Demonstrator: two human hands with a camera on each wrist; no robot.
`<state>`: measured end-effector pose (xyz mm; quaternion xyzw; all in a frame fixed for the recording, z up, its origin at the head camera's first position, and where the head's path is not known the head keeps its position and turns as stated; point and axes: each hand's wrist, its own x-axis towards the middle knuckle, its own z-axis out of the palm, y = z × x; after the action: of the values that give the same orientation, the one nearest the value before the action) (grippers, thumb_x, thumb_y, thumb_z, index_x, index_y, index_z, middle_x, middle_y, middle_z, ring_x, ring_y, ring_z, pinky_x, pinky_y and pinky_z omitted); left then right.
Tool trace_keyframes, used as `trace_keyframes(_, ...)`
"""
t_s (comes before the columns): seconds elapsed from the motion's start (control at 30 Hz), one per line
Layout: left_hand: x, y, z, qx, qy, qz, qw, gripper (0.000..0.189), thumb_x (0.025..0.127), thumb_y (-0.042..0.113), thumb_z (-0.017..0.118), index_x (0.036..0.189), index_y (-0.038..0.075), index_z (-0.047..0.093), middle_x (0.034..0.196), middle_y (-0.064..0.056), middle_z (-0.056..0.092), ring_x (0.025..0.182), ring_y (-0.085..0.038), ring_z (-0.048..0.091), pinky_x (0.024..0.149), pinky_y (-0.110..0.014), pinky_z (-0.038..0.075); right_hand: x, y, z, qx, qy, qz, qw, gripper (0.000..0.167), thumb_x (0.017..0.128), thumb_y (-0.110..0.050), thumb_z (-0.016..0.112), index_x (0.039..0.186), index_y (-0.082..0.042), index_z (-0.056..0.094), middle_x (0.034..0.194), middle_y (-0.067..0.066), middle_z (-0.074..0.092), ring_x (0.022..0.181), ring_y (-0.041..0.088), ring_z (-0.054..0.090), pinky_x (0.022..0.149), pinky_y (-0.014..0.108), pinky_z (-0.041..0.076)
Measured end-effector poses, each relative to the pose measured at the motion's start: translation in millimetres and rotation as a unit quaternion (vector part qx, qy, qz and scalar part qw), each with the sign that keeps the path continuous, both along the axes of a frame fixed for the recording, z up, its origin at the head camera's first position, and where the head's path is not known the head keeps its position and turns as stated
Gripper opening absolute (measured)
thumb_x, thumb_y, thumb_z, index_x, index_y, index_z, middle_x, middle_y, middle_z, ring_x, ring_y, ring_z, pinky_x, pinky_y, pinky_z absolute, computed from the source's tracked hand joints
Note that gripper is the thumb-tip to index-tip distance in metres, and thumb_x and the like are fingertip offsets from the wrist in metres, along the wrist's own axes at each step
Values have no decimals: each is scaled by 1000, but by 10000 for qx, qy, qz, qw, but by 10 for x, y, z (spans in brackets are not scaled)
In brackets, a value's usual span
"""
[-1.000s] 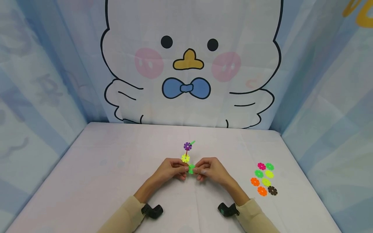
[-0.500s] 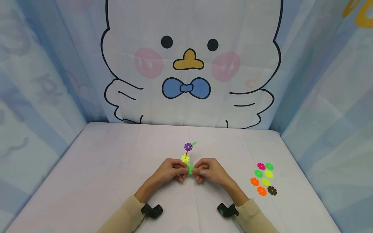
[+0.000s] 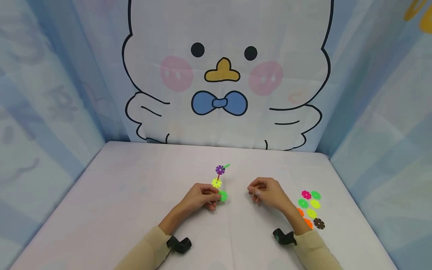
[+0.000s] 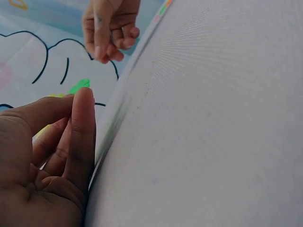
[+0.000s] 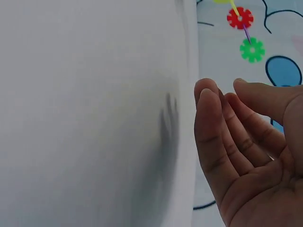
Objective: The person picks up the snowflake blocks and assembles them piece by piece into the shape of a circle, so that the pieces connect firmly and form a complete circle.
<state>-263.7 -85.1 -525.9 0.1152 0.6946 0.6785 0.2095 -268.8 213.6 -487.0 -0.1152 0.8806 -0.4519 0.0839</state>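
Observation:
My left hand [image 3: 203,195] pinches the near end of a chain of interlocked notched plastic discs, between thumb and fingertips beside a green disc [image 3: 224,196]. Farther up the chain are a yellow disc [image 3: 216,182], a red one seen edge-on, a purple disc [image 3: 220,170] and a green tip. The right wrist view shows a red disc [image 5: 240,18] facing that camera. My right hand [image 3: 269,192] hovers to the right, apart from the chain. Its fingers are loosely bent, with a gap between thumb and fingertips and nothing held. Fingers of the left hand hide part of the chain.
Several loose notched discs lie at the right of the white table [image 3: 152,168], among them a pink disc [image 3: 306,194] and a dark brown disc [image 3: 319,224]. My right forearm partly covers the orange ones. A printed cloth backdrop [image 3: 219,127] stands behind the table.
My right hand has let go of the green disc and moved right, toward the loose discs. The left hand keeps its pinch on the chain, nearly in place. The head view has shifted slightly.

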Motion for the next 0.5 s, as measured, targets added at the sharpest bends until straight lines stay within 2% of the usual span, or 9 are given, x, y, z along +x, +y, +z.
trace_keyframes(0.27,4,14,-11,31,49,-33,10000,20,97,11,77,110,-5,73,80,-4,74,68,-11,69,65,-27,65,24,734,112,550,324,-766,9950,20,103,-18,71,110,1,74,92,15,77,69,18,70,60,29,62)
trace_keyframes(0.5,7,7,3,67,1,18,10000,22,97,9,76,111,-7,72,82,-6,75,69,-12,69,65,-27,65,134,1332,121,1388,436,-1335,9803,31,104,-29,70,115,0,73,86,9,74,67,16,64,57,25,55)
